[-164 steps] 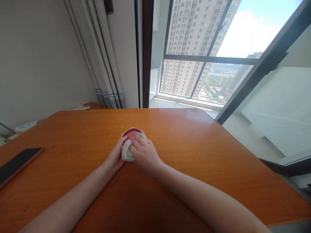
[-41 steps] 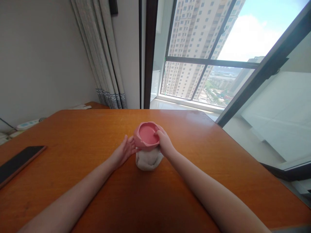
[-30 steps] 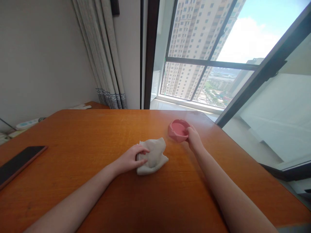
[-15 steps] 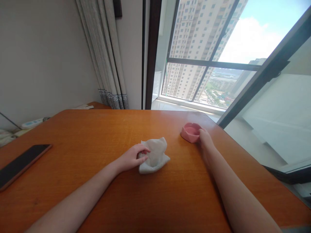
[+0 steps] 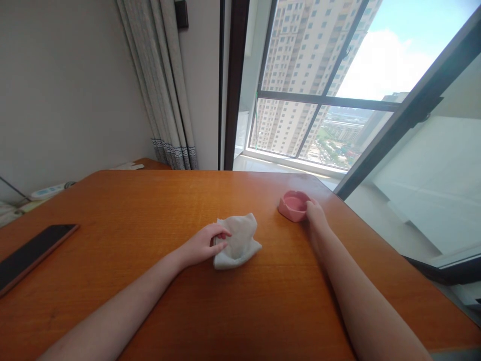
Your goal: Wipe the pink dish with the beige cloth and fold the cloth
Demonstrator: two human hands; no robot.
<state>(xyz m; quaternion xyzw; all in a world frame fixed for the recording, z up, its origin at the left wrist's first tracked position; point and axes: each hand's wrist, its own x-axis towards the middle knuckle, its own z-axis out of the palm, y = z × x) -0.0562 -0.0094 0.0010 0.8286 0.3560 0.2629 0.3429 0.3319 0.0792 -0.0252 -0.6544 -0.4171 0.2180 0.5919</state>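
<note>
across the middle of the table (image 5: 158,200), the person's two hands lie apart, each with a thing of its own. the left hand (image 5: 208,242) reaches in from the lower left and touches the left edge of the cloth (image 5: 238,240), its thumb and fingers a little apart over the fabric; whether they pinch the cloth or only rest on it, one cannot tell. the cloth is pale, folded and rumpled, with one corner poking out to the right and another raised at the far side. to the right of it, and farther from the person, the pink bowl (image 5: 292,206) stands upright on the table, not touching the cloth, near the far right corner. it has a notched rim and angled sides. the right hand (image 5: 316,214) is clamped on the bowl's right side, the thumb over the rim and the other fingers mostly hidden behind. well to the left, the phone (image 5: 35,255) lies flat with its dark face up, cut off by the left border of the view. beyond the table hangs a grey curtain (image 5: 161,75) with a patterned band near its hem, and to its right a tall building (image 5: 296,45) shows through the glass.
</note>
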